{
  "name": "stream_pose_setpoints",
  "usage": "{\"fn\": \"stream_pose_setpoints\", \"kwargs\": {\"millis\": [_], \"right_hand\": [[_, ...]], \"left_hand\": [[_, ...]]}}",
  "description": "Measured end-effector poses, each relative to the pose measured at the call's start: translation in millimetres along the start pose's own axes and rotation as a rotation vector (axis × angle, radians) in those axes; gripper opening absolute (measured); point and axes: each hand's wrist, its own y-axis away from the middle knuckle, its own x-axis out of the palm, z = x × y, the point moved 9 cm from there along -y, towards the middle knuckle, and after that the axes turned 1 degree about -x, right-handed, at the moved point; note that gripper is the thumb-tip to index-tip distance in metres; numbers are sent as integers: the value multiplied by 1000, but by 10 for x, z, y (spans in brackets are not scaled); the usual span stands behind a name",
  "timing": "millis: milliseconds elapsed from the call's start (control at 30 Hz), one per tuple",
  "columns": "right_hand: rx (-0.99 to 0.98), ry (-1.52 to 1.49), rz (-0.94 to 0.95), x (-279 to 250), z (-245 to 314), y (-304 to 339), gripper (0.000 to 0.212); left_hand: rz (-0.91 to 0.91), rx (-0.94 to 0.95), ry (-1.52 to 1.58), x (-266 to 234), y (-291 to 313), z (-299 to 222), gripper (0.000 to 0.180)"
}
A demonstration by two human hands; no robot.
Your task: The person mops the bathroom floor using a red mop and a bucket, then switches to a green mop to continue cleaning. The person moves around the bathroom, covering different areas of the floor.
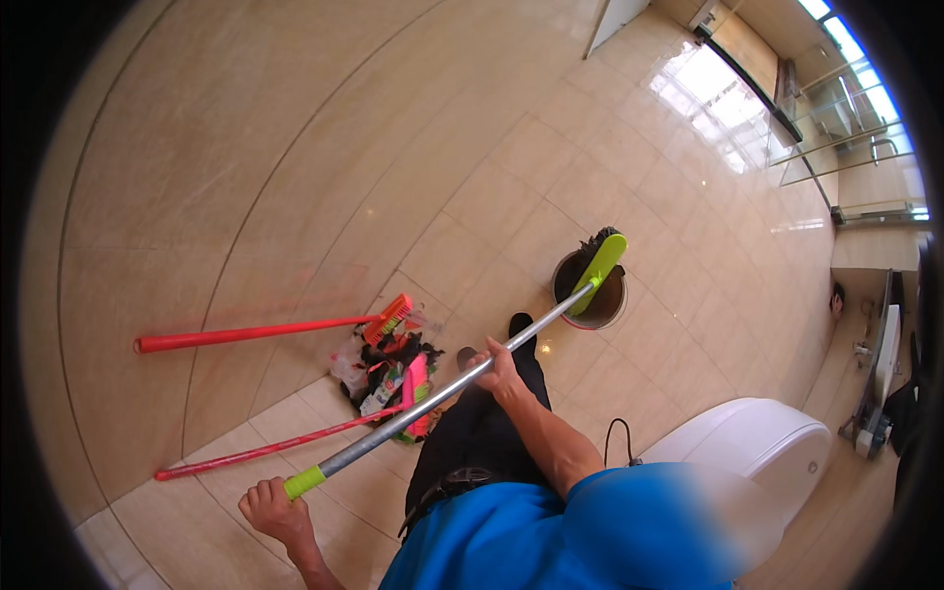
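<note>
I hold a mop (423,402) with a silver pole slanting up to the right. My left hand (273,507) is closed round its green grip at the lower end. Farther up the pole, my right hand (498,370) is wrapped round the bare metal. The lime-green mop head (602,262) tilts over a round bucket (617,317), its dark fringe showing at the bucket's far rim. The bucket's inside is dark, and the head hides part of it.
At left, a red-handled broom (256,334) leans near the wall above a pile of rubbish (379,369). Against the pile is a pink brush (417,379) with a red handle. A white toilet (737,442) stands at right; glass doors (846,123) are at the far right.
</note>
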Motion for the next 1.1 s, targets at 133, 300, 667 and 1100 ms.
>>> {"fn": "stream_pose_setpoints", "kwargs": {"millis": [133,300,667,1100], "right_hand": [[1,-22,-43,10,-50,-7,24],[14,-1,-122,155,-349,242,30],[75,36,-104,17,-821,479,20],[69,135,-92,-100,-808,458,27]], "left_hand": [[-21,-3,-7,-16,-13,31,13],[-76,3,-23,-33,-20,386,18],[36,-69,42,252,317,1012,17],[88,-146,56,528,610,1040,17]]}}
